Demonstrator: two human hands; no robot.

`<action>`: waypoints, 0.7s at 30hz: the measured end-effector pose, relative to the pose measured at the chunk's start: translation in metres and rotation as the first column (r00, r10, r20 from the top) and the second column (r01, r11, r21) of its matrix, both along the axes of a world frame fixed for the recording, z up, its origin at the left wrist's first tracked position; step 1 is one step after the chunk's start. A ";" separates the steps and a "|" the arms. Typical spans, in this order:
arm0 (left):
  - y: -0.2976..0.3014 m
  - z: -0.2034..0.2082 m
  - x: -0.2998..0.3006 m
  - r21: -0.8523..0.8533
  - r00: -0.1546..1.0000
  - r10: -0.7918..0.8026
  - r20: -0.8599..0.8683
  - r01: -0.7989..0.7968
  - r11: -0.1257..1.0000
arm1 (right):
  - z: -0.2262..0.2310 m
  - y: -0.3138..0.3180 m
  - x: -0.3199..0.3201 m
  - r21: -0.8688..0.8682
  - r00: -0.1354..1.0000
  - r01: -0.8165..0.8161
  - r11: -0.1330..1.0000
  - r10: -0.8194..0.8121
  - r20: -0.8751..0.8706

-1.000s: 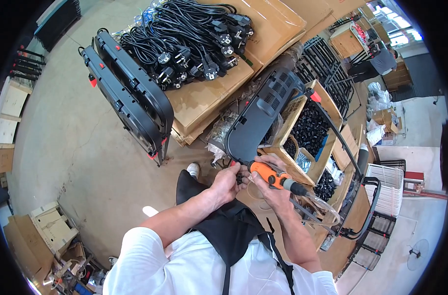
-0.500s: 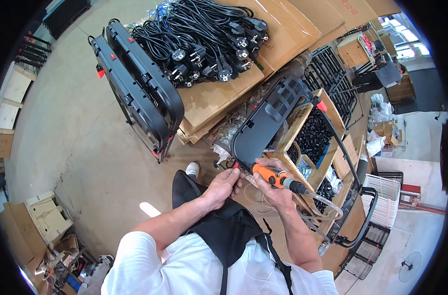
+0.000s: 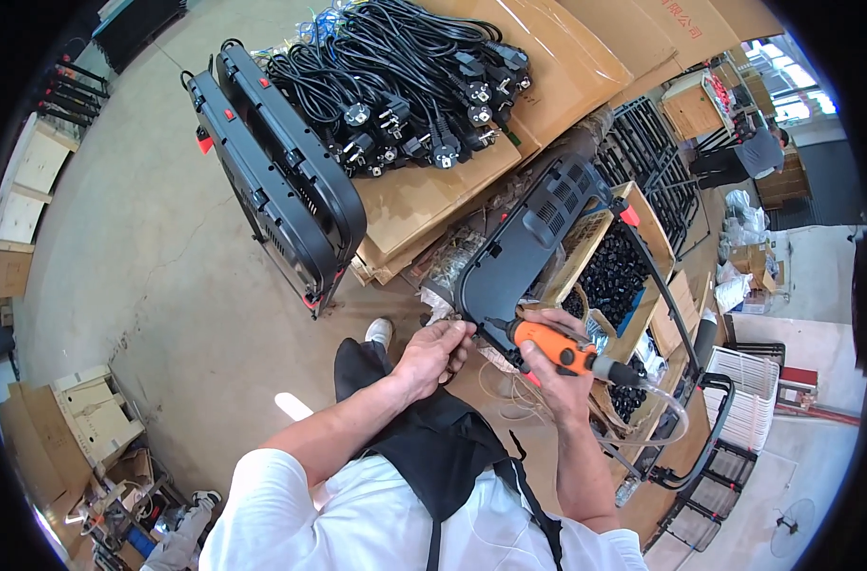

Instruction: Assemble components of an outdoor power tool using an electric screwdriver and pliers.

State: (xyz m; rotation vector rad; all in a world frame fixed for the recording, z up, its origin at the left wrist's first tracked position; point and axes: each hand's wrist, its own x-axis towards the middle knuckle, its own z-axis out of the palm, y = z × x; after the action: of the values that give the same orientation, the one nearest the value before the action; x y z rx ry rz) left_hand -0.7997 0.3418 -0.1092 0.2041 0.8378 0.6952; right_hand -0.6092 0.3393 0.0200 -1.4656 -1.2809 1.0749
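My right hand (image 3: pixel 559 373) is wrapped round an orange and black air screwdriver (image 3: pixel 552 347), with a clear hose running from its rear end. The tool's dark tip points left, toward my left hand (image 3: pixel 435 356). The fingertips of that hand are pinched together by the lower corner of a black plastic panel (image 3: pixel 514 262); anything between them is too small to make out. The panel has vent slots and is joined to a black tube frame (image 3: pixel 663 290) with red parts. It leans over the parts bins on my right.
Black power cords (image 3: pixel 405 95) with plugs lie piled on a cardboard box (image 3: pixel 424 205) ahead. Two similar black units (image 3: pixel 291 176) stand on the floor at left. A wooden bin (image 3: pixel 647 224) holds small black parts. At far right another person (image 3: pixel 752 157) bends over.
My right hand has drawn the screwdriver a little to the right, and its tip now shows. My left hand stays pinched near the panel's corner. The whole view has shifted slightly.
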 end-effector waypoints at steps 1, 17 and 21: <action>0.006 0.004 0.002 -0.034 0.990 0.106 0.096 -0.103 0.994 | 0.004 0.001 0.004 -0.009 1.000 0.017 1.000 -0.017 -0.018; 0.065 0.010 0.023 -0.328 0.951 0.180 0.250 -0.091 0.940 | 0.015 0.027 0.016 0.016 0.959 0.113 0.993 -0.105 -0.264; 0.072 0.011 0.026 -0.288 0.964 0.104 0.243 -0.031 0.957 | 0.011 0.033 0.015 0.012 0.956 0.120 0.993 -0.112 -0.271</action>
State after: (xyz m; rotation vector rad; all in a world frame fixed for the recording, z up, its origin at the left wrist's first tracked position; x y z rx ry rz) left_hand -0.7737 0.4137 -0.0978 -0.1709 0.6875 0.6421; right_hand -0.5938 0.3728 0.0307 -1.3047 -1.0020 1.1297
